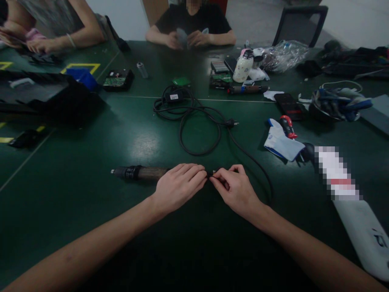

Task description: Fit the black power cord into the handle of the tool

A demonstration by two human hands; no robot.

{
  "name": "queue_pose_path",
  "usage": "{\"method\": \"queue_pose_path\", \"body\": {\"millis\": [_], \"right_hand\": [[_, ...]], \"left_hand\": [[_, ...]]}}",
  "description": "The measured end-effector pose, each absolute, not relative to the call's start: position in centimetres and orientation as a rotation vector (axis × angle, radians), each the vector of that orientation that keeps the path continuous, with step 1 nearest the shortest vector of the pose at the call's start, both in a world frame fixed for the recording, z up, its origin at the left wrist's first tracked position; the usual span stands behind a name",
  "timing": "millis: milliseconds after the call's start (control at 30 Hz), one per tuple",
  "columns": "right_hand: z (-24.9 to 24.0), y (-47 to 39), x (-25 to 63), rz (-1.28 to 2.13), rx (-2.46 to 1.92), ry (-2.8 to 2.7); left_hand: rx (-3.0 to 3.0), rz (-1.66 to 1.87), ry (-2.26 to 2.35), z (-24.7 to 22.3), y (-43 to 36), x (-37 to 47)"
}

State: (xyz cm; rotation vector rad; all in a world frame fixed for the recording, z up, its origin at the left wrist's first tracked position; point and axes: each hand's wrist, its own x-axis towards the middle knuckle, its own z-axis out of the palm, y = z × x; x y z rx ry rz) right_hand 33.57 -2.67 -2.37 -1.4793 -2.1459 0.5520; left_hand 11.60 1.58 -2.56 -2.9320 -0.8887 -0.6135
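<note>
A dark electric screwdriver point(148, 173) lies across the table, its tip pointing left. My left hand point(180, 184) is wrapped over its right part, fingers together. Just right of the tool's end, my right hand point(235, 186) pinches a small connector point(212, 173), mostly hidden by the fingertips. Whether the connector sits in the tool cannot be made out. Behind the hands, a black cable point(200, 154) lies in loops with an adapter box point(174, 96) and a plug point(231, 123); one stretch runs down to the right of my right hand.
At right are a white-blue glove point(282, 142), a red-black screwdriver point(288, 126), a phone point(288, 106) and a long white object point(361, 231). A second electric screwdriver point(248, 89) and a bottle point(243, 67) stand farther back. A black tray point(39, 95) is at left; two people sit opposite.
</note>
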Motion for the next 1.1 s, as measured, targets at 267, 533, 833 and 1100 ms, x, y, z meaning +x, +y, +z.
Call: {"method": "queue_pose_path", "body": {"millis": [267, 533, 833, 1100], "right_hand": [[-2.25, -2.65, 33.67, 0.584, -1.470, -2.145], [-2.40, -2.66, 33.62, 0.563, -1.475, -2.149], [-2.47, -2.61, 33.65, 0.566, -1.479, -2.141], [-2.53, -2.68, 33.74, 0.572, -1.467, -2.135]], "left_hand": [[-2.953, -0.599, -0.848, -2.65, 1.50, 11.62], [-2.943, -0.596, -0.967, -2.67, 1.44, 11.77], [-2.946, -0.510, -0.923, -2.28, 1.33, 11.95], [-2.937, -0.540, -0.932, -2.41, 1.44, 11.81]]}}
